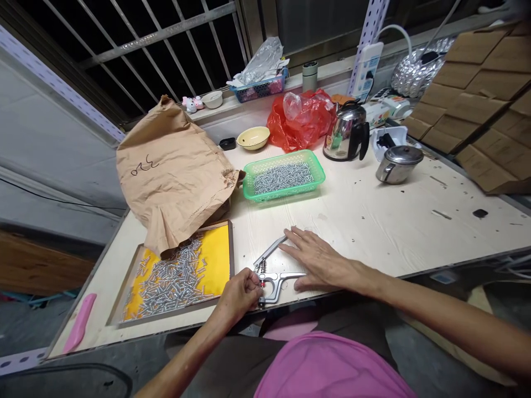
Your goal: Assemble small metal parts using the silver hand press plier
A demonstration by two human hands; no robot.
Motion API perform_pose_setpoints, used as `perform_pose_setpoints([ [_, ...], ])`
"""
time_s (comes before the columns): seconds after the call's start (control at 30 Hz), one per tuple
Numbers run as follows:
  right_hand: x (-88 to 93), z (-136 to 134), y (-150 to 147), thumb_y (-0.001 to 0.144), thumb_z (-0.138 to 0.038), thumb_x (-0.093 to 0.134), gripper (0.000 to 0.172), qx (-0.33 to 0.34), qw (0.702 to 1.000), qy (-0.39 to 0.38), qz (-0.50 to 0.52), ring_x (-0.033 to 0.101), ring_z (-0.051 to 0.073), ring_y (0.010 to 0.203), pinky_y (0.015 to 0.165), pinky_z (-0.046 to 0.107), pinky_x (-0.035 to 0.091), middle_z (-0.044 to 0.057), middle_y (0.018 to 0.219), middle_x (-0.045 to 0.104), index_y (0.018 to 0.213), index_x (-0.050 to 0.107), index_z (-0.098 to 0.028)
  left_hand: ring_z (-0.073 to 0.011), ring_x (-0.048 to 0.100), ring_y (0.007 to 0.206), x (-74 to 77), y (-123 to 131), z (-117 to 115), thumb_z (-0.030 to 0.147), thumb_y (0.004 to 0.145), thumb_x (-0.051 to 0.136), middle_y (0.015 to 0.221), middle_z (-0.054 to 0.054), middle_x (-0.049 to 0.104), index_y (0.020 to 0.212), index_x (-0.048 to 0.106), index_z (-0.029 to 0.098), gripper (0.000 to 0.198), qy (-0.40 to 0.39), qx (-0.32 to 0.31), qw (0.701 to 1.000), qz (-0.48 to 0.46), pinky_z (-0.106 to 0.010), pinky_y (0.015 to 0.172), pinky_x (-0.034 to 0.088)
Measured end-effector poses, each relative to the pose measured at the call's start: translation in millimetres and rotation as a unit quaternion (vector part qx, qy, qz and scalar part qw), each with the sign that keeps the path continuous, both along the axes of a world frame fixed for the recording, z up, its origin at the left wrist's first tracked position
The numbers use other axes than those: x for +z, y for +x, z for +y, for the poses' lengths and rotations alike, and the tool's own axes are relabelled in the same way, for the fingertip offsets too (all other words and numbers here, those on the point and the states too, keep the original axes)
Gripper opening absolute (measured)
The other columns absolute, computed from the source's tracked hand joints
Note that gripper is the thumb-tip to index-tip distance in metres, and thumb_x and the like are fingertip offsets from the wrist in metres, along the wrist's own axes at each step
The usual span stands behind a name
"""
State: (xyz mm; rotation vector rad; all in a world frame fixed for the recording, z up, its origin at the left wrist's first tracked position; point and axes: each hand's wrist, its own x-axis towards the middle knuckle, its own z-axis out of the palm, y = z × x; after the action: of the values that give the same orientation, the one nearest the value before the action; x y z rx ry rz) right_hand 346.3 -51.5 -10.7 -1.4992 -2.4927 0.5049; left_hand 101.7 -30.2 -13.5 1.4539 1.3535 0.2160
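Silver hand-press pliers [271, 276] with a spring sit at the table's front edge, their two handles spread apart. My right hand [317, 260] spans both handles, fingertips on the raised upper lever and thumb by the lower handle. At the jaw end, my left hand [239, 293] is closed in a pinch; what lies between its fingertips is hidden. Left of that hand, a shallow tray [231, 249] with a yellow bottom holds many small silver metal pieces [174, 282]. More such pieces [284, 177] fill a green plastic basket [317, 182] beyond the pliers.
A crumpled brown paper bag [178, 177] overlaps the tray's back. Farther back are a yellow bowl [253, 138], a red plastic bag [301, 119], an electric kettle [348, 132] and a lidded metal pot [398, 164]. A pink-handled object [81, 323] lies at the left edge.
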Motion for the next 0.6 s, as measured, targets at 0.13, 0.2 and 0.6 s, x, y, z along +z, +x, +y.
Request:
perform_pose_setpoints([
  [0.13,-0.8,29.1,-0.8,0.055,-0.061,0.075,0.107,0.060,0.996,-0.030,-0.054,0.013,0.040,0.136,0.106,0.057,0.014,0.024,0.145,0.026,0.140,0.031,-0.011,-0.0086,0.046,0.040,0.8,1.7,0.3,0.026,0.064,0.060,0.046,0.010,0.048,0.074,0.043,0.021,0.021,-0.003,-0.018,0.999,0.028,-0.019,0.039,0.039],
  [0.2,-0.8,34.9,-2.6,0.058,-0.059,0.073,0.102,0.077,0.995,-0.030,-0.059,0.021,0.039,0.133,0.106,0.058,0.015,0.024,0.141,0.033,0.138,0.034,-0.009,-0.0087,0.046,0.041,1.8,2.5,0.1,0.026,0.065,0.060,0.047,0.010,0.047,0.074,0.043,0.021,0.020,0.000,-0.019,0.999,0.032,-0.019,0.039,0.040],
  [0.6,-1.3,20.7,-0.9,0.065,-0.048,0.074,0.077,0.064,0.998,0.021,0.014,0.045,0.030,0.112,0.103,0.055,0.021,0.015,0.119,0.054,0.127,0.044,-0.014,-0.0098,0.046,0.044,-1.3,3.1,-3.6,0.029,0.065,0.060,0.049,0.010,0.045,0.073,0.042,0.021,0.021,-0.001,0.001,0.999,0.033,-0.022,0.040,0.046],
])
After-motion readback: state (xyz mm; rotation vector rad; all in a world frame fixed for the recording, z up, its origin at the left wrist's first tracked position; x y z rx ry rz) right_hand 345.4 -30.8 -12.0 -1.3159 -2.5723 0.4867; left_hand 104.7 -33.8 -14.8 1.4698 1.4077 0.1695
